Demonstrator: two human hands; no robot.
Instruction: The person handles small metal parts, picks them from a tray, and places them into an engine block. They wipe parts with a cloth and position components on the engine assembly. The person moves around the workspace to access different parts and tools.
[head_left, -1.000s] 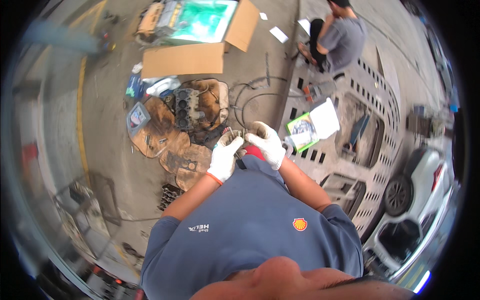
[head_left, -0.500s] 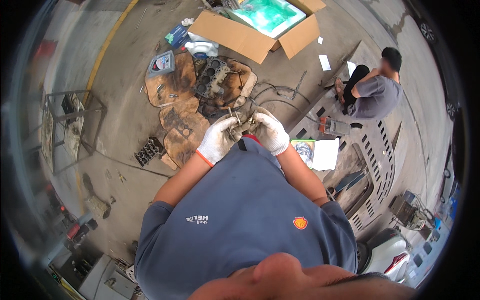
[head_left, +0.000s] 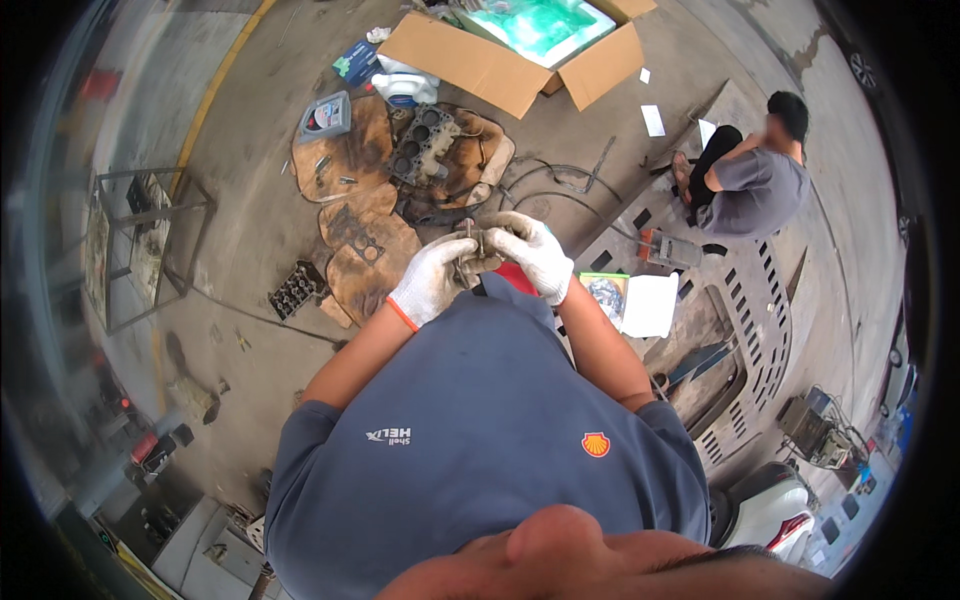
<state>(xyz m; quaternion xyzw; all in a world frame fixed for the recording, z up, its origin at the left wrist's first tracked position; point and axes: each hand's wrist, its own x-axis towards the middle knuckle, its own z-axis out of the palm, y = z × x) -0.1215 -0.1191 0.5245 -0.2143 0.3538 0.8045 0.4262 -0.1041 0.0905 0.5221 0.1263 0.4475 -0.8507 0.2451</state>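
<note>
A: What've you got there?
B: Small metal part (head_left: 470, 231), too tiny to make out properly. Left hand (head_left: 438, 276) and right hand (head_left: 536, 258), both gloved, are pinching it, 12 o'clock off the grey shirt (head_left: 490, 370).
A: Nearby?
B: Engine block (head_left: 426, 148) at 11 o'clock, open white-flapped box (head_left: 651, 305) around 4.

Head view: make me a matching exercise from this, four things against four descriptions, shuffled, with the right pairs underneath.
Things
1. Left hand
2. Engine block
3. Cardboard box
4. Co-worker

Descriptions
A. flaps open, bright green inside
B. grey short-sleeved top
C. row of round bores
D. white glove, orange band at the wrist

Right pairs: 1-D, 2-C, 3-A, 4-B
</note>
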